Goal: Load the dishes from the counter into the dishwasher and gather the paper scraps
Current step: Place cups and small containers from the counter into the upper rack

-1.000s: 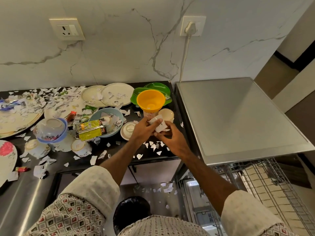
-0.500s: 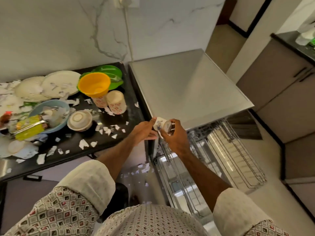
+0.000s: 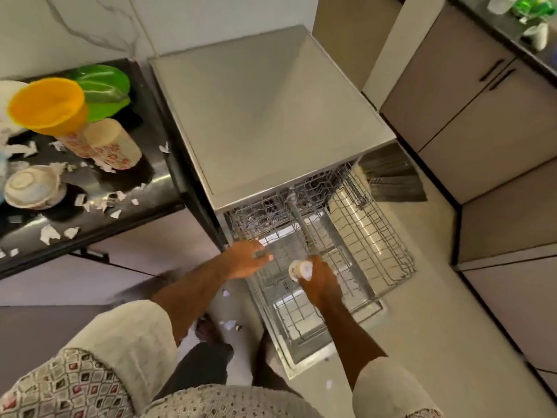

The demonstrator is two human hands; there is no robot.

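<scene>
Both hands are now over the pulled-out dishwasher rack, away from the counter.

On the left, the counter (image 3: 156, 176) keeps the orange bowl (image 3: 46, 104), the green plate (image 3: 102, 92), the patterned cups (image 3: 116, 146) and many paper scraps (image 3: 49, 233). Half a second ago the hands were at the counter edge; now the left hand (image 3: 248, 259) reaches with loose, spread fingers onto the rack (image 3: 376, 242), holding nothing. The right hand (image 3: 318, 277) is closed around a small white cup (image 3: 298, 268), just above the rack wires of the dishwasher (image 3: 271, 116).
</scene>
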